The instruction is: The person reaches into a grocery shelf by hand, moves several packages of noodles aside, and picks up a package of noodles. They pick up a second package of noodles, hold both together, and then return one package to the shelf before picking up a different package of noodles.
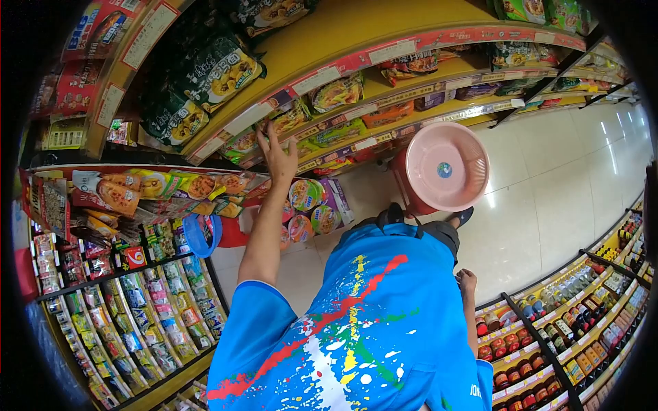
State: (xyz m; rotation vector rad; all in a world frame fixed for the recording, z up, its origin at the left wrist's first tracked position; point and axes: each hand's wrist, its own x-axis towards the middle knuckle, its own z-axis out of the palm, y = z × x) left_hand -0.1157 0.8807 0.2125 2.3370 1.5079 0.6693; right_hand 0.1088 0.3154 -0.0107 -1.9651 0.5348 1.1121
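Note:
My left hand (279, 156) reaches up to the front edge of a shelf, its fingers apart at the price-label strip (250, 118). Just behind the fingertips lie bagged instant noodles (291, 118), and another noodle packet (337, 93) sits to their right. Large dark green noodle bags (219, 72) stand on the shelf above and to the left. By my side hangs my right hand (467, 280), its fingers curled in with nothing seen in them.
A pink basin (416, 168) rests on a red support beside the shelves. Cup noodles (301, 195) stand low under my left arm. Hanging snack packs (110, 188) and a blue basket (201, 235) are at left. Jar shelves (517, 339) line the right, across the tiled floor (548, 147).

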